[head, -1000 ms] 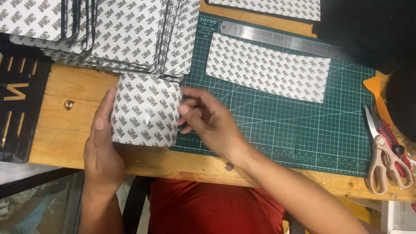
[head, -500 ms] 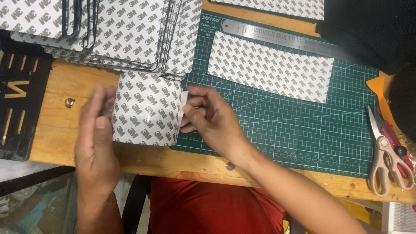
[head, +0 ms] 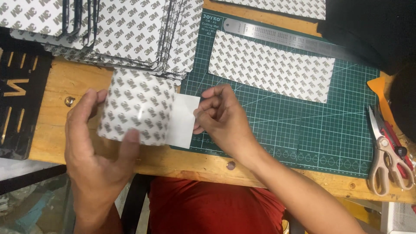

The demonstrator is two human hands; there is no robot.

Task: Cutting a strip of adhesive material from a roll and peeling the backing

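While the head camera is looking straight down on the wooden workbench (head: 65, 82), a square piece of printed backing sheet (head: 136, 106) is being held just above the bench's near left part, beside the left edge of the green cutting mat (head: 303, 130). The piece is being gripped by the left hand (head: 93, 151), whose fingers are curled closed around it: the thumb is being pressed on the near face and the other fingers are being wrapped round the left edge. A plain white layer (head: 184, 121) is being shown at the right side of the piece, lying over the mat's left border. Its right edge is being pinched by the right hand (head: 223, 119), thumb and fingertips closed tightly on it; whether the white layer is being separated from the printed one cannot be told.

A stack of like printed sheets (head: 130, 30) is being kept at the far left, touching the mat's far left corner. A long printed strip (head: 271, 67) is being laid flat on the mat, with a steel ruler (head: 277, 37) just beyond it. Scissors (head: 390, 151) with red and beige handles are being left at the right edge of the bench. A black cut-out panel (head: 19, 95) is being seen at the far left.
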